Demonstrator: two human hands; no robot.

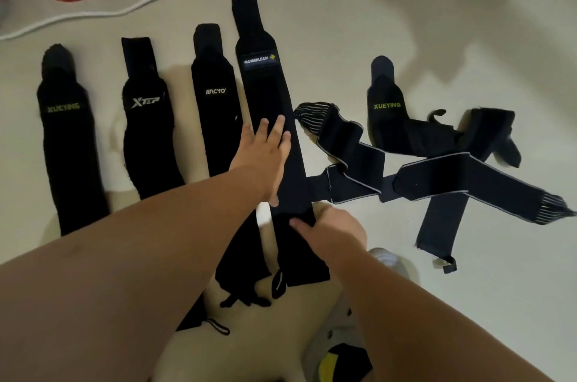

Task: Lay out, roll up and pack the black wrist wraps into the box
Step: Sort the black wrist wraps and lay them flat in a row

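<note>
One wrap (268, 94) lies under the flat left hand (265, 147); right hand (334, 228) touches it, grip hidden.

wrist wraps (215, 107) on pale floor (343, 38)

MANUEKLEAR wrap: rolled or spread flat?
Spread flat. The MANUEKLEAR wrap lies full length on the floor, label up, no coil; the left hand presses flat on its middle, the right hand touches its lower part.

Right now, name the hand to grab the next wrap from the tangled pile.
Probably the right hand: it is nearer the tangled pile; the left hand presses the MANUEKLEAR wrap.
</note>
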